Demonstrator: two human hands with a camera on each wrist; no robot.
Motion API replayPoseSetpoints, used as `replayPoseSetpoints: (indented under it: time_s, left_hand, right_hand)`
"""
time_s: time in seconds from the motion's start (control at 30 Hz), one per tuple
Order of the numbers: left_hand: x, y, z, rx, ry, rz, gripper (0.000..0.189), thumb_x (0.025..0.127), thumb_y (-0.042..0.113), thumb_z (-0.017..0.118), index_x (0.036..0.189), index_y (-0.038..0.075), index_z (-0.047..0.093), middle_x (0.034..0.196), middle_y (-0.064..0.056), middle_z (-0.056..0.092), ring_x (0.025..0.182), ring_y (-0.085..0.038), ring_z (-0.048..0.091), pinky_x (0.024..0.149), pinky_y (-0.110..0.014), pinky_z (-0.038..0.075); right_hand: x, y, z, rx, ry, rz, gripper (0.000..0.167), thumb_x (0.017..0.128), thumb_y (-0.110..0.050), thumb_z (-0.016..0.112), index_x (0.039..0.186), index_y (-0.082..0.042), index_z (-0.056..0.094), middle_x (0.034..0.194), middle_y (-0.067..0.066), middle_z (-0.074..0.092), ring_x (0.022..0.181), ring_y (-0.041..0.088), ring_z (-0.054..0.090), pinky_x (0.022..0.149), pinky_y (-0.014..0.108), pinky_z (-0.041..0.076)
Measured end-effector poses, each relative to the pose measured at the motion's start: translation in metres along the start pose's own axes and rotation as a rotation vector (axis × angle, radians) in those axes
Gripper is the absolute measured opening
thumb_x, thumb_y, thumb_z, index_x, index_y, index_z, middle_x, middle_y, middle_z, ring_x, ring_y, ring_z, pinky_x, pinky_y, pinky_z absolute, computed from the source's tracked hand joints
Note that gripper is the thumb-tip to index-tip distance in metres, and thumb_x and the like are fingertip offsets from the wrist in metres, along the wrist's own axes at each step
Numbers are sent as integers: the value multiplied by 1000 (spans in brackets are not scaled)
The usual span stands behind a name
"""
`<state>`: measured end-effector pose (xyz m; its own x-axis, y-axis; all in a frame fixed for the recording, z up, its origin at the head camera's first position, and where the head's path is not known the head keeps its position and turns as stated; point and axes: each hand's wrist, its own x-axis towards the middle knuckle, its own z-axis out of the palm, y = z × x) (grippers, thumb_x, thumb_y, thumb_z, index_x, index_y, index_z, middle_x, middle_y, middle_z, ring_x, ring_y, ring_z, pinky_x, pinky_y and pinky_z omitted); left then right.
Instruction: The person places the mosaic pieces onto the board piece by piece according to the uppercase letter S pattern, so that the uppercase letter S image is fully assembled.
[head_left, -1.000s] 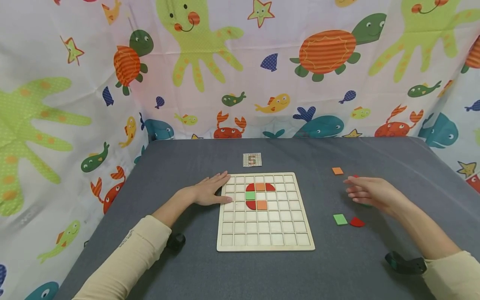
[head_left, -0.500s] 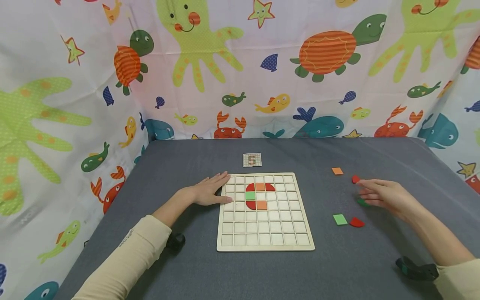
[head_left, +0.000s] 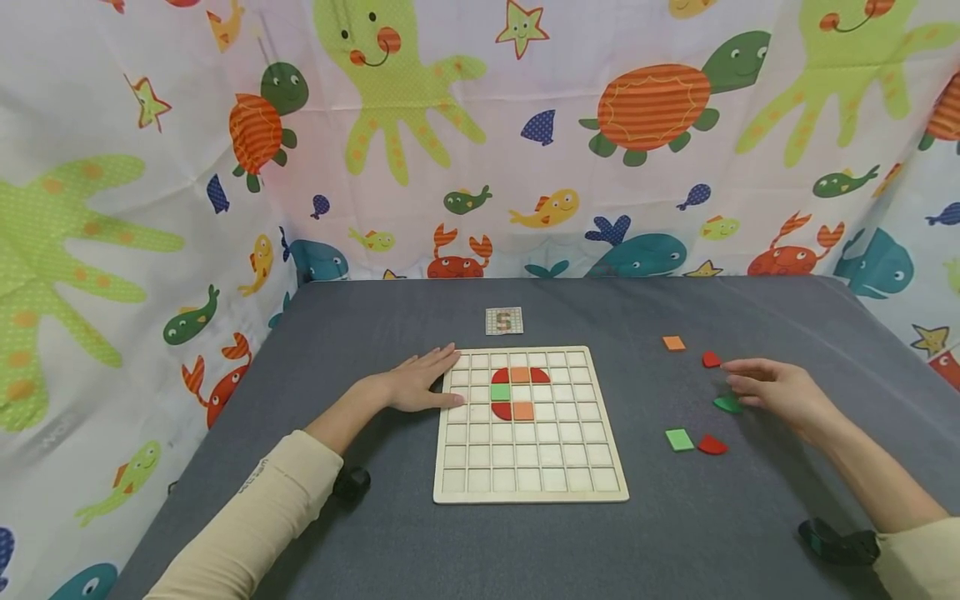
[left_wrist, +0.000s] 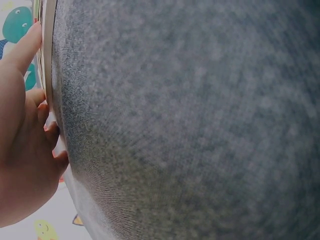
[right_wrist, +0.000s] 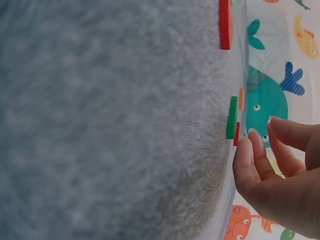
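Note:
My left hand (head_left: 416,382) lies spread at the left edge of a wooden grid board (head_left: 532,495), its fingertips on the frame. Red quarter-round tiles (head_left: 540,375), orange squares (head_left: 522,411) and a light green square (head_left: 500,392) sit in the board's upper cells. Right of the board, my right hand (head_left: 780,394) hovers with loosely bent fingers around nothing. Close to its fingertips are a dark green rounded tile (head_left: 727,403) and a red tile (head_left: 711,359). In the right wrist view, the green tile (right_wrist: 232,118) appears just beyond the fingers.
A light green square (head_left: 679,440) and a red quarter-round tile (head_left: 712,445) lie nearer the front, an orange square (head_left: 673,342) farther back. Behind the board is a small pattern card (head_left: 504,321). A printed sea-animal curtain (head_left: 495,117) borders the grey table (head_left: 360,517).
My right hand has moved right, uncovering the red and dark green tiles it partly hid. My left hand and the tiles on the board have stayed in place.

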<state>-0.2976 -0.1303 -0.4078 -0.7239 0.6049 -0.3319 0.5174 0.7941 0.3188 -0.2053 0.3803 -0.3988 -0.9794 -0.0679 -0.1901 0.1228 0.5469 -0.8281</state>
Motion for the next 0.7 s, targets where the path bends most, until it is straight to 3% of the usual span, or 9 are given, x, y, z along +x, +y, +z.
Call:
replayPoseSetpoints:
  time_s: [0.17, 0.33, 0.47, 0.7]
  left_hand:
    - [1, -1, 1, -5, -2, -1, 90, 92, 63, 45, 155, 14, 3, 159, -4, -2, 144, -24, -1, 113, -49, 4]
    - [5, -7, 4, 3, -10, -22, 92, 90, 68, 43, 154, 18, 0, 159, 1, -6, 144, -19, -4, 114, -45, 2]
    - [4, -6, 3, -11, -9, -7, 93, 90, 67, 43, 155, 15, 1, 159, -2, -4, 144, -21, -3, 113, -47, 2]
    - [1, -2, 1, -24, -9, 0, 92, 91, 67, 42, 155, 14, 2, 159, -4, -4, 144, -22, -3, 113, -47, 1]
  right_hand:
    - [-1, 0, 3, -116, -13, -48, 50, 96, -18, 60, 133, 13, 44, 126, 30, 50, 88, -6, 55, 75, 24, 52]
    - [-1, -1, 5, -282, 12, -132, 46, 90, -16, 69, 127, 8, 54, 117, 25, 57, 93, 14, 56, 69, 26, 49]
    - [0, -1, 6, -342, 0, -186, 44, 87, -11, 71, 124, 6, 57, 114, 22, 59, 98, 29, 56, 68, 25, 49]
    - [1, -1, 8, -408, -5, -238, 39, 83, -4, 72, 118, 6, 61, 103, 15, 63, 89, 24, 58, 66, 24, 50]
